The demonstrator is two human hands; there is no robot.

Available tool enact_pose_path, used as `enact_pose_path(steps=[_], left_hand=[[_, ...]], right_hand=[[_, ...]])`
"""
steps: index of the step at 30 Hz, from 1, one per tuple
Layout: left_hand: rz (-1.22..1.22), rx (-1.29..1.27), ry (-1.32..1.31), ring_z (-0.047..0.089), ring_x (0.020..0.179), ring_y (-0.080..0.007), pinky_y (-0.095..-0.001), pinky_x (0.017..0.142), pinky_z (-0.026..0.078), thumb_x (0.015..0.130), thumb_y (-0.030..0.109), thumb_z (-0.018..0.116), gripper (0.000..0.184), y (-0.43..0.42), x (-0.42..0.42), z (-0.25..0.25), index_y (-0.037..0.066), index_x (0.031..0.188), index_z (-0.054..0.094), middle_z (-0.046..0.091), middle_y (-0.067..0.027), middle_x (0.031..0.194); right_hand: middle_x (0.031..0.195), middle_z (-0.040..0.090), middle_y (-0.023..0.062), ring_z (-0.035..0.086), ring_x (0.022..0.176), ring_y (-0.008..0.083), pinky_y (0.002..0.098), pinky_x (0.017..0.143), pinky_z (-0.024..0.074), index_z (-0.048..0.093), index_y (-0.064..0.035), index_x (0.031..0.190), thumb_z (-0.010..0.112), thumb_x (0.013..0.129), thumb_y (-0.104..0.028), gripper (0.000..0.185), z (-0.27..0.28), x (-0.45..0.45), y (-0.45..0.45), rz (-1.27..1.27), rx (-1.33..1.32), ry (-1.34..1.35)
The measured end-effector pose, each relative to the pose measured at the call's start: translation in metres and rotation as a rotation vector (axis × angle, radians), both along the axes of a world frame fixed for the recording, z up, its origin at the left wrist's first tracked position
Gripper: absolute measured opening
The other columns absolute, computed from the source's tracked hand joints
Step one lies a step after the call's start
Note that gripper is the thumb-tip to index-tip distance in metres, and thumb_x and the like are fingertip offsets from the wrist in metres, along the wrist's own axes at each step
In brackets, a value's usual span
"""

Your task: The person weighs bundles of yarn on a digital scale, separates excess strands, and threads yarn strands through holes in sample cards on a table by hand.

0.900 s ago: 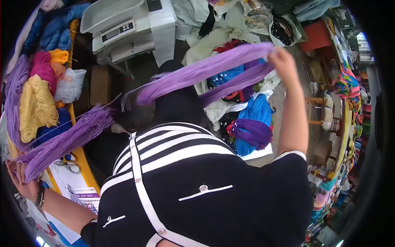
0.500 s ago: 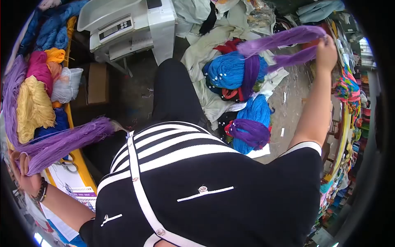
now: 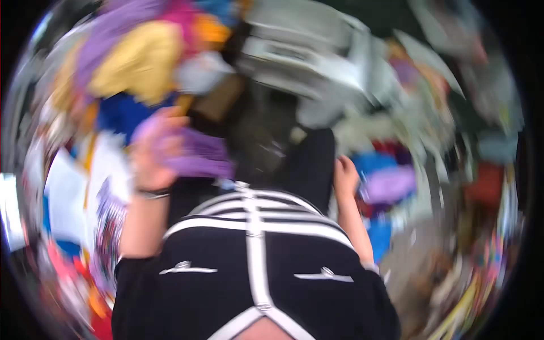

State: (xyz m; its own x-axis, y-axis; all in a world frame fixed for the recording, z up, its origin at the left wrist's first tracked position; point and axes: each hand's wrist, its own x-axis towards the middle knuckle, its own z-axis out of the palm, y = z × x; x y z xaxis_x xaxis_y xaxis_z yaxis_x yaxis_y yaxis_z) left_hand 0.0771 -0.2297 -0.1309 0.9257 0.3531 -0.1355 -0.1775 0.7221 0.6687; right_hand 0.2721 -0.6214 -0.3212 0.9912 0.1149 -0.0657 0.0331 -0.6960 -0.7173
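Purple yarn (image 3: 204,154) lay against our left hand (image 3: 157,148), too blurred for us to tell whether its fingers gripped; our right hand's (image 3: 345,177) fingers, beside our black-clad leg (image 3: 310,164), were equally unclear, near a lilac bundle (image 3: 390,184).

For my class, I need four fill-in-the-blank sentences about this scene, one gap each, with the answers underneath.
The left hand holds yarn coloured ____.
The dark bracelet is worn on the person's ____ side.
The stripes on the black top are coloured ____.
The right hand is beside a knee clothed in ____.

Missing words: purple; left; white; black.
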Motion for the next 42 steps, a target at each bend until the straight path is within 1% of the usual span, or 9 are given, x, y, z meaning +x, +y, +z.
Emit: enact_pose_path(steps=[3, 6, 10, 14, 17, 21, 28, 33, 42], left_hand=[[0.04, -0.133, 0.042, 0.056, 0.074, -0.0107, -0.025, 0.066, 0.049, 0.093, 0.018, 0.054, 0.041, -0.032, 0.012, -0.015, 0.002, 0.129, 0.045, 0.061, -0.016, 0.115], [0.061, -0.141, 0.035, 0.062, 0.09, -0.0168, -0.0297, 0.076, 0.052, 0.09, 0.015, 0.061, 0.04, -0.045, 0.013, -0.02, 0.004, 0.127, 0.05, 0.062, -0.012, 0.117], [0.292, -0.06, -0.089, 0.061, 0.097, -0.015, -0.0278, 0.084, 0.051, 0.086, 0.004, 0.061, 0.039, -0.047, 0.01, -0.032, 0.003, 0.124, 0.052, 0.061, -0.0072, 0.115], [0.395, 0.057, -0.006, 0.06, 0.101, -0.0165, -0.029, 0.088, 0.05, 0.084, -0.005, 0.056, 0.037, -0.02, -0.008, -0.036, 0.001, 0.12, 0.054, 0.06, -0.0089, 0.115], [0.457, 0.254, 0.094, 0.061, 0.1, -0.0189, -0.0304, 0.088, 0.049, 0.081, -0.001, 0.06, 0.037, -0.005, -0.021, -0.043, 0.0, 0.118, 0.055, 0.062, -0.011, 0.11], [0.41, 0.389, 0.313, 0.063, 0.099, -0.0202, -0.0325, 0.087, 0.048, 0.076, 0.015, 0.067, 0.035, 0.006, -0.012, -0.087, 0.005, 0.109, 0.063, 0.067, -0.0109, 0.099], [0.221, 0.153, 0.299, 0.059, 0.109, -0.0218, -0.0318, 0.093, 0.044, 0.075, 0.025, 0.071, 0.051, 0.013, -0.04, -0.071, 0.005, 0.121, 0.061, 0.065, -0.0134, 0.114], [0.629, 0.587, -0.115, 0.061, 0.103, -0.0172, -0.0296, 0.091, 0.048, 0.087, 0.0, 0.052, 0.037, -0.007, -0.024, -0.063, 0.0, 0.124, 0.053, 0.064, -0.0118, 0.112], [0.42, -0.053, -0.273, 0.06, 0.1, -0.0167, -0.029, 0.086, 0.048, 0.086, -0.001, 0.051, 0.047, -0.013, -0.027, -0.028, 0.003, 0.132, 0.043, 0.055, -0.0113, 0.123]], right_hand=[[0.092, 0.068, 0.0128, 0.064, 0.082, 0.023, 0.0327, 0.077, 0.0495, 0.066, 0.0022, 0.094, 0.064, 0.087, -0.01, 0.014, 0.08, -0.019, 0.097, 0.401, 0.374, -0.12], [0.109, 0.063, 0.0109, 0.06, 0.101, 0.0198, 0.0312, 0.089, 0.0453, 0.061, 0.0015, 0.11, 0.068, 0.08, -0.003, 0.032, 0.135, -0.054, 0.167, 0.895, 0.436, -0.026], [0.124, 0.054, 0.0111, 0.052, 0.114, 0.018, 0.0301, 0.099, 0.0384, 0.042, 0.0053, 0.131, 0.068, 0.079, -0.003, 0.059, 0.155, -0.097, 0.226, 1.142, 0.672, 0.697], [0.112, 0.059, 0.0095, 0.06, 0.096, 0.0164, 0.0295, 0.084, 0.0475, 0.045, 0.0008, 0.127, 0.063, 0.087, -0.01, 0.045, 0.153, -0.127, 0.263, 1.139, 0.657, 0.808], [0.078, 0.061, 0.0065, 0.047, 0.048, 0.0107, 0.0247, 0.042, 0.0381, 0.051, -0.0097, 0.112, 0.059, 0.092, -0.021, 0.025, 0.153, -0.138, 0.275, 0.983, 0.464, 0.997], [0.07, 0.059, 0.0074, 0.044, 0.041, 0.0117, 0.024, 0.036, 0.0333, 0.052, -0.0106, 0.11, 0.051, 0.097, -0.033, 0.026, 0.152, -0.151, 0.276, 0.868, 0.392, 0.972], [0.068, 0.058, 0.0067, 0.044, 0.042, 0.0114, 0.0259, 0.039, 0.0354, 0.054, -0.0059, 0.105, 0.056, 0.094, -0.02, 0.018, 0.164, -0.162, 0.275, 0.885, 0.338, 1.059], [0.095, 0.065, 0.0054, 0.061, 0.081, 0.0126, 0.0245, 0.077, 0.0458, 0.055, 0.0009, 0.115, 0.062, 0.087, -0.011, 0.031, 0.14, -0.137, 0.279, 1.093, 0.125, 0.414], [0.111, 0.061, 0.0055, 0.059, 0.079, 0.0097, 0.022, 0.069, 0.0451, 0.052, -0.0003, 0.121, 0.062, 0.085, -0.007, 0.039, 0.15, -0.172, 0.288, 0.817, 0.629, 0.435]])
